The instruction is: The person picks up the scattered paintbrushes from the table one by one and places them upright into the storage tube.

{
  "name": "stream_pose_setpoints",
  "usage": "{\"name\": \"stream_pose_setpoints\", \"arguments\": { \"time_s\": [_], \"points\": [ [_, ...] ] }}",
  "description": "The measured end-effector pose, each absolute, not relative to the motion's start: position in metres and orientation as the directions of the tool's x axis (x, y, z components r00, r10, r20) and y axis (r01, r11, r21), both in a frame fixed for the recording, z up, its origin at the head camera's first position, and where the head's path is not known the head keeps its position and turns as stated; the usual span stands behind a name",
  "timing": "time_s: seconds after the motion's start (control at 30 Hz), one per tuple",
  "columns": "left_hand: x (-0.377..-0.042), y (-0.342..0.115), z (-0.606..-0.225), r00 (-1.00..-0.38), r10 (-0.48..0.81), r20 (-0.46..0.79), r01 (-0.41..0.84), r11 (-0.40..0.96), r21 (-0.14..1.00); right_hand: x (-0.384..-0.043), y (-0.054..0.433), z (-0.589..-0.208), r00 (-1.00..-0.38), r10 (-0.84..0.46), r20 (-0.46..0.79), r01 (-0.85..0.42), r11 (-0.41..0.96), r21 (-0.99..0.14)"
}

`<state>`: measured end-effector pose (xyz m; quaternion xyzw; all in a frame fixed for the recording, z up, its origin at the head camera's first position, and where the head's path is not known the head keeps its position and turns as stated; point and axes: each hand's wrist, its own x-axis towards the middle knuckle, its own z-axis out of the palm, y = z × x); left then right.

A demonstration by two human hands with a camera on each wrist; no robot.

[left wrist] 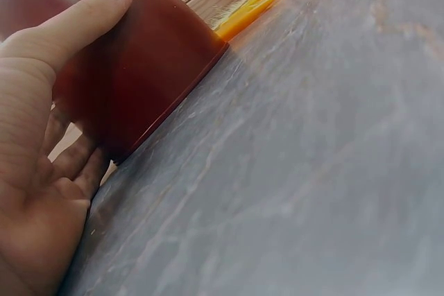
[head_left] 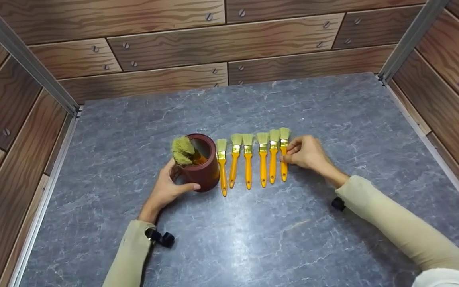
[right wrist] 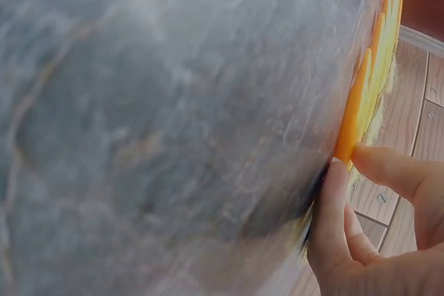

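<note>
Right hand [head_left: 307, 153] is pinching the handle of the rightmost brush [head_left: 284, 173], which is lying on the counter [head_left: 253, 239], long axis running away from the person, bristles [head_left: 285, 134] far; left hand [head_left: 165, 186] is holding the maroon cup [head_left: 203, 175], well leftward.

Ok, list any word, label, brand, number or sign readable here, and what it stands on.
None can be read: the dark red container, orange-handled paintbrushes, grey tabletop and wood-patterned wall show no lettering. Any marking on the brushes' metal bands would be too small to read.
</note>
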<state>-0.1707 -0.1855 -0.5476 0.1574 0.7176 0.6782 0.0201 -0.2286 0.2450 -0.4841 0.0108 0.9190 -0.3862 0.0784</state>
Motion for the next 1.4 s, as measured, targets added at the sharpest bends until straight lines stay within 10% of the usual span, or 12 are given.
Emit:
{"name": "stream_pose_setpoints", "arguments": {
  "time_s": [1.4],
  "points": [
    [-0.171,-0.186,-0.548,-0.943,0.264,0.201,0.209,0.001,0.978,-0.228,0.249,-0.459,-0.946,-0.168,-0.277,0.214,0.319,-0.923]
  ]
}}
